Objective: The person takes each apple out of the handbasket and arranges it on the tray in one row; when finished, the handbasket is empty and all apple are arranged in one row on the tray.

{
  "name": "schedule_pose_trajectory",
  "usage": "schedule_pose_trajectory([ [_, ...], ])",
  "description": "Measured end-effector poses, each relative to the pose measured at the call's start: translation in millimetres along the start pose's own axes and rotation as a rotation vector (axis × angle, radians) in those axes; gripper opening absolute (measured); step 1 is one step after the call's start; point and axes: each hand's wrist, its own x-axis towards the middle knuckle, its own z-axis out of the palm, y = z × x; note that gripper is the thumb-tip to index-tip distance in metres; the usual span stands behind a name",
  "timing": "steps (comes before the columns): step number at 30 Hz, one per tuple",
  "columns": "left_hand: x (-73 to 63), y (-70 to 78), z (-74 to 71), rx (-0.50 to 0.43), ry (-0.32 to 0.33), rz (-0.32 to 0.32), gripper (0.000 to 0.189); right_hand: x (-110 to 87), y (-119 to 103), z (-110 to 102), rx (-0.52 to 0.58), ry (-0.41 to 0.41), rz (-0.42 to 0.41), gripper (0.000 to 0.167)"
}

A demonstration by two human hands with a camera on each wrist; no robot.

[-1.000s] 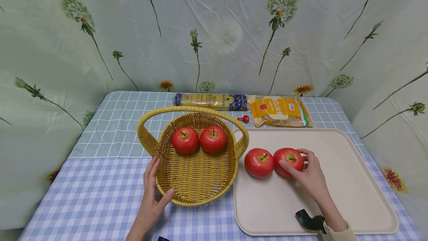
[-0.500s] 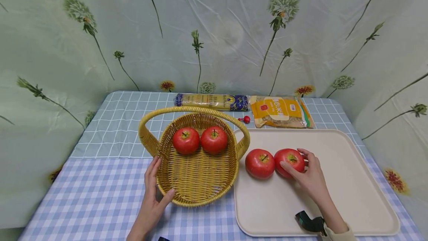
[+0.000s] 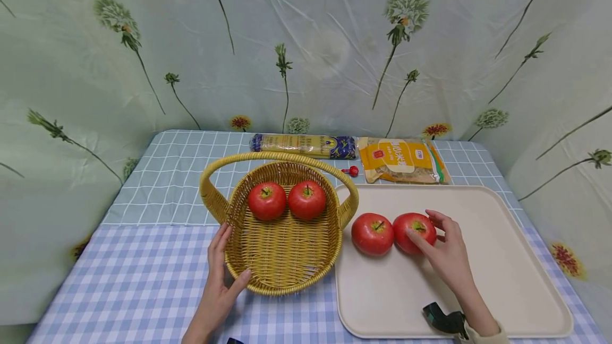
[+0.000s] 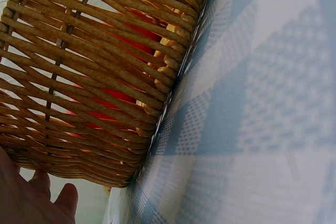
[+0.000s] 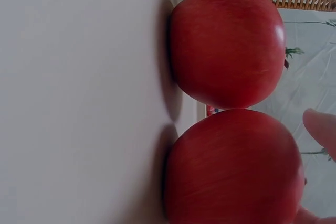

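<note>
A yellow wicker basket point(image 3: 282, 243) with a tall handle holds two red apples at its far side, the left apple point(image 3: 266, 200) beside the right one point(image 3: 307, 199). My left hand point(image 3: 216, 283) rests at its near-left rim, fingers along the side and thumb at the front. In the left wrist view its fingertips point(image 4: 65, 198) show at the woven wall. Two more apples sit side by side on the beige tray point(image 3: 507, 259). My right hand point(image 3: 447, 251) is around the right-hand apple point(image 3: 412, 231), its thumb point(image 5: 321, 129) standing off the skin. The other apple point(image 3: 373, 233) lies nearer the basket.
Behind the basket lie a long noodle packet point(image 3: 303, 146) and an orange food bag point(image 3: 404, 160). A small red object point(image 3: 353, 171) sits between them and the tray. The tray's left edge runs close beside the basket. A dandelion-print cloth point(image 3: 306, 68) hangs behind the table.
My right hand's fingers have lifted slightly and its thumb has shifted right on the apple's near side. The apples and my left hand keep their places; the view drifts slightly.
</note>
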Motion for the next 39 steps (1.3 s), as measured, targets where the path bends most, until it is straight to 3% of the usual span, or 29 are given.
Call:
schedule_pose_trajectory([
  [5, 0.3, 0.8, -0.4, -0.011, -0.010, -0.012, 0.086, 0.6, 1.4, 0.2, 0.025, 0.069, -0.055, 0.064],
  [9, 0.2, -1.1, -0.1, -0.008, -0.007, 0.015, 0.086, 6.8, 28.4, 8.1, 0.020, 0.148, -0.130, 0.062],
  [12, -0.1, -3.5, -0.3, -0.004, -0.001, 0.040, 0.086, 7.5, 32.4, 10.9, 0.011, 0.195, -0.170, 0.060],
  [18, -0.4, -4.6, -0.4, 0.004, 0.000, 0.044, 0.085, -6.9, -15.8, 2.3, 0.090, 0.223, -0.228, 0.053],
  [29, 0.1, -2.2, 0.1, 0.007, -0.007, 0.040, 0.086, -18.6, -38.1, 13.7, 0.167, 0.234, -0.440, 0.048],
  [33, -0.1, -2.5, -0.2, 0.006, -0.006, 0.042, 0.085, -23.1, -56.3, 19.9, 0.212, 0.238, -0.522, 0.048],
  [39, -0.6, -4.1, -0.2, 0.006, -0.003, 0.049, 0.085, -28.8, -86.4, 23.7, 0.277, 0.162, -0.605, 0.044],
])
